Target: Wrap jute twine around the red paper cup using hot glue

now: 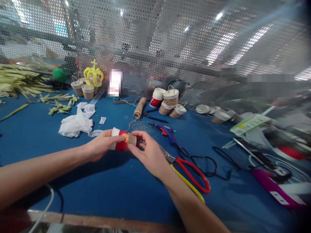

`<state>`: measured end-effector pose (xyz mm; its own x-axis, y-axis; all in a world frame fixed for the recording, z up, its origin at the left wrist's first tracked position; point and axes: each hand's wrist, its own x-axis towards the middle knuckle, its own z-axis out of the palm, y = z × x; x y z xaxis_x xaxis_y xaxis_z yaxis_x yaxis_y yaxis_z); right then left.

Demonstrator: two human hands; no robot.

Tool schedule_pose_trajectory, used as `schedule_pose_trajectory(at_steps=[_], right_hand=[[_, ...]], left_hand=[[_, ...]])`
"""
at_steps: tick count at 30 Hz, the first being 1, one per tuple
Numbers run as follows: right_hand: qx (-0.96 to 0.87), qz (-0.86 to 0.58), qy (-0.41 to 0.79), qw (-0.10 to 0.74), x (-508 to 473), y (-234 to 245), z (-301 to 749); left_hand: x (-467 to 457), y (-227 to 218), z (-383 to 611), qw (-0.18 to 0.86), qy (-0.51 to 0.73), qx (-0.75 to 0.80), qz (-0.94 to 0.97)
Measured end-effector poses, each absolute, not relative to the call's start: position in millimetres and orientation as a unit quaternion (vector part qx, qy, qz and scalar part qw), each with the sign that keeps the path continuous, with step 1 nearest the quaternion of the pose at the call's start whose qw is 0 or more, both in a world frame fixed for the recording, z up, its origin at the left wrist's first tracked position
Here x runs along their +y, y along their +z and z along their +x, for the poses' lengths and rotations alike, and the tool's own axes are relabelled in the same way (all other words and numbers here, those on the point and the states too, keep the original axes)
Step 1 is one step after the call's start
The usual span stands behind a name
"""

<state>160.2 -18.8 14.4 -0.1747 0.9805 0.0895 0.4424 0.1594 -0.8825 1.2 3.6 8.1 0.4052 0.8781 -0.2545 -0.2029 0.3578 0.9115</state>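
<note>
A red and white paper cup (120,141) lies on its side just above the blue table (102,184), its bottom end wound with brown twine. My left hand (100,145) grips the cup's open end. My right hand (148,152) has its fingers closed on the twine-wrapped end. A strand of twine runs from the cup back to a twine spool (139,108) lying further away.
Red and yellow scissors (188,171) lie beside my right wrist, a blue glue gun (166,131) with black cord beyond. Twine-wrapped cups (170,102) stand at the back, a yellow crown (93,76) on cups to the left, white rags (76,123), green stalks (19,82), perforated metal screen behind.
</note>
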Motion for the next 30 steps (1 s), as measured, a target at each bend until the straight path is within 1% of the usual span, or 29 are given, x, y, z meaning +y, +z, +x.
schedule_pose_trajectory(at_steps=[2, 10, 22, 30], right_hand=[[-0.675, -0.535, 0.358, 0.362, -18.6, 12.8, 159.6], [-0.659, -0.536, 0.376, 0.370, -17.8, 12.0, 159.1], [-0.643, -0.543, 0.401, 0.362, -14.5, 15.0, 163.4], [-0.633, -0.538, 0.419, 0.367, -15.0, 13.4, 163.6]], left_hand=[[2.9, 8.7, 1.6, 0.722, 0.373, 0.399, 0.425], [0.6, 7.0, 2.7, 0.697, 0.371, 0.391, 0.472], [-3.4, 4.4, 1.4, 0.588, 0.326, 0.375, 0.638], [-4.7, 5.7, 1.2, 0.601, 0.339, 0.377, 0.618]])
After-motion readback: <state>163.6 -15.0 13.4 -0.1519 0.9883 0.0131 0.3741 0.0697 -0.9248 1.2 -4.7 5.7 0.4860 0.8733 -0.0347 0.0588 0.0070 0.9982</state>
